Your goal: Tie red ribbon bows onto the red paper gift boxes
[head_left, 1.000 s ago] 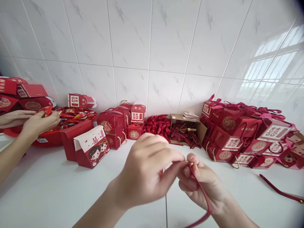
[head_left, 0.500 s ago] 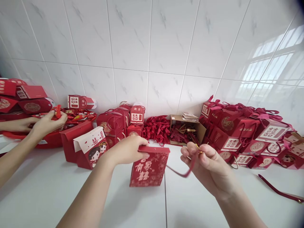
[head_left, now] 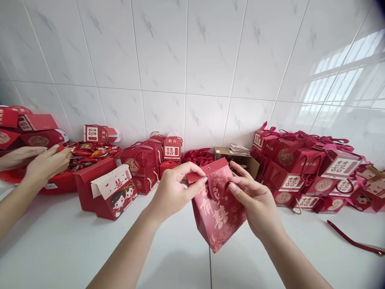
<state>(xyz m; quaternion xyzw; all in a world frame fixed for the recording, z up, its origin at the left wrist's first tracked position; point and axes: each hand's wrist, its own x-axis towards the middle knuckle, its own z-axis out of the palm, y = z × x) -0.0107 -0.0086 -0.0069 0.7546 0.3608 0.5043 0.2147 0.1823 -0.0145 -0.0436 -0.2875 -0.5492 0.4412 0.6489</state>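
A red gift box [head_left: 221,224] with pale Chinese characters hangs tilted above the table in front of me. My left hand [head_left: 176,192] pinches its folded top edge at the left, close to a small hole. A dark red strap [head_left: 214,189] curves over the front of the box. Its end runs to my right hand [head_left: 255,196], whose thumb and index finger are closed on it at the box's right side, with the other fingers partly behind the box. The tip of the strap is mostly hidden by those fingers.
Finished-looking red boxes with bows [head_left: 303,156] are piled at right; a loose strap [head_left: 351,239] lies before them. An open carton [head_left: 254,166] and ribbons [head_left: 197,155] sit behind. At left, a co-worker's hands [head_left: 49,162] work over a red basin [head_left: 61,182], beside a cartoon-printed box [head_left: 118,196].
The box has been lifted and tilted, its top leaning toward the left hand. My right hand brought the strap from the right onto the box front. The co-worker's hands moved slightly left.
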